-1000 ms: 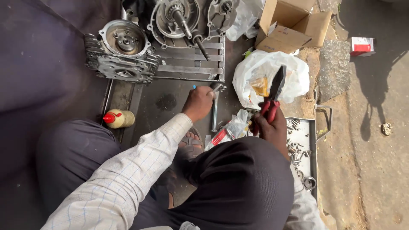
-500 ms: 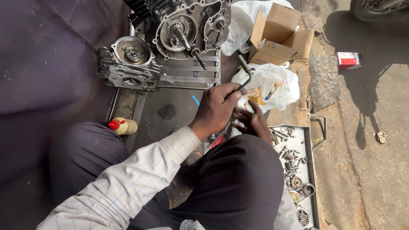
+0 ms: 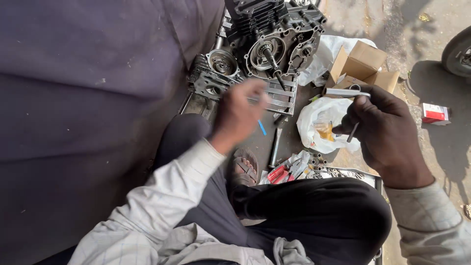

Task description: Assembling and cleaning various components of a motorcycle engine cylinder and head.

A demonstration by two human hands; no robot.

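My right hand [image 3: 385,130] is raised over the white plastic bag [image 3: 318,125]. It is shut on a short metal tube [image 3: 343,92] that points left, and a thin metal pin [image 3: 352,132] hangs from its fingers. My left hand [image 3: 240,110] is blurred by motion in front of the metal frame [image 3: 282,95] under the engine block [image 3: 274,44]. Its fingers look loosely curled, and I cannot tell whether it holds anything. A finned cylinder head [image 3: 216,73] lies just left of that hand.
An open cardboard box [image 3: 363,64] stands behind the bag, and a small red-and-white box [image 3: 434,113] lies on the ground at the right. Red-handled pliers [image 3: 277,174], a long metal rod [image 3: 275,145] and a tray of small parts [image 3: 343,172] lie by my sandalled foot [image 3: 245,167]. A tyre [image 3: 458,51] shows at the far right.
My hands, joined near the bag half a second ago, have parted. The right one rose holding the metal tube, and the left swung left towards the engine. The pliers have left my right hand.
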